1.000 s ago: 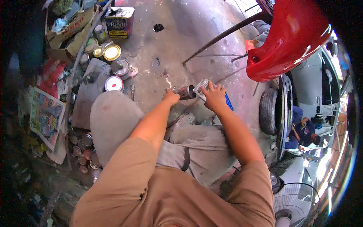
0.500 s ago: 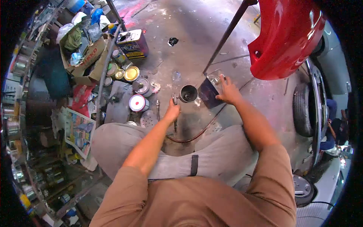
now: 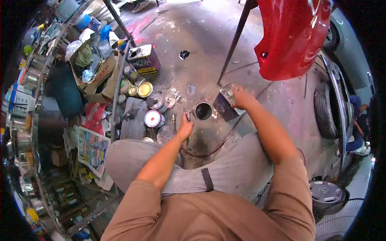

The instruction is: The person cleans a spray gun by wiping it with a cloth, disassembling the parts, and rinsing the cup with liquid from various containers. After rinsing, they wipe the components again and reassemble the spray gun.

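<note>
My left hand [image 3: 185,127] is wrapped round the handle of a spray gun [image 3: 187,115]. The gun's round metal cup [image 3: 203,111] is open at the top, with a dark inside. Just right of the cup, my right hand [image 3: 244,99] grips the rim of a rectangular container [image 3: 226,107]. This container is tilted, see-through near its top and dark lower down. A small gap separates it from the cup. A reddish-brown hose [image 3: 213,152] curves over the floor below the gun.
Several paint cans [image 3: 154,119], a square tin [image 3: 144,59] and a cardboard box [image 3: 98,76] stand at the left beside a cluttered shelf [image 3: 30,132]. A red car panel [image 3: 289,44] hangs from a metal stand at the upper right. A tyre [image 3: 325,110] and another person [image 3: 356,124] are at far right.
The head view has shifted, so the surroundings sit differently in frame. Both hands keep their grips. The cup now sits slightly lower relative to the container.
</note>
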A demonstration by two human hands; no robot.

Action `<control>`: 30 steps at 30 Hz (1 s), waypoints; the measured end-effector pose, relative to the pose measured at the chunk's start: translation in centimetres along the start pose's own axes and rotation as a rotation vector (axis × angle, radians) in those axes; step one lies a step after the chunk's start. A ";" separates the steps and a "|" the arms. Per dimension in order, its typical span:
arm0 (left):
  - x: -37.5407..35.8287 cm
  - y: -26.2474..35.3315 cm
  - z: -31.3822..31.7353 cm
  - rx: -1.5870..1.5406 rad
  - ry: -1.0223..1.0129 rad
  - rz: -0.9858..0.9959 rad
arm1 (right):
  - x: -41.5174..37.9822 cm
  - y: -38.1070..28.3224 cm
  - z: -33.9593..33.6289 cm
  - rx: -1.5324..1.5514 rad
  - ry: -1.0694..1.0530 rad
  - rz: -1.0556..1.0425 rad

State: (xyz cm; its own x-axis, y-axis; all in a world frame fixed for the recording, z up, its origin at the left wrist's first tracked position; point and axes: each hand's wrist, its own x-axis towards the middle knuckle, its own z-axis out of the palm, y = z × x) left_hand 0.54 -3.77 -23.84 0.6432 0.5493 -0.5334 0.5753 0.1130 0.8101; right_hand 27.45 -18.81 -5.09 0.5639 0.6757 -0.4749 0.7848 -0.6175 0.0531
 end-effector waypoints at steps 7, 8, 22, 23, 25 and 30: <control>0.0 -1.3 0.6 0.195 -0.017 0.094 | -5.8 -5.3 -5.7 0.306 0.178 -0.103; -0.2 -1.2 0.9 0.027 -0.087 0.025 | -6.5 -5.8 -5.7 0.372 0.282 -0.097; -1.5 -1.2 1.6 -0.056 -0.218 -0.153 | -4.1 -3.1 -4.3 0.344 0.054 -0.155; -0.3 -2.6 1.5 0.030 -0.218 -0.071 | -3.9 -3.0 -4.4 0.339 0.046 -0.150; 0.1 -2.9 1.4 0.067 -0.193 -0.138 | -3.2 -2.8 -4.6 0.325 0.029 -0.139; -0.7 -1.4 1.3 -0.038 -0.139 -0.116 | -2.3 -2.4 -3.8 0.385 0.084 -0.135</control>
State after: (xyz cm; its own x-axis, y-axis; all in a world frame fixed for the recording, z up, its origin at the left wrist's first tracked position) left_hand -0.05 -5.40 -24.92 0.6387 0.4111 -0.6504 0.6320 0.2019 0.7482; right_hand 25.24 -17.34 -0.80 0.4941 0.7812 -0.3814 0.7083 -0.6162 -0.3444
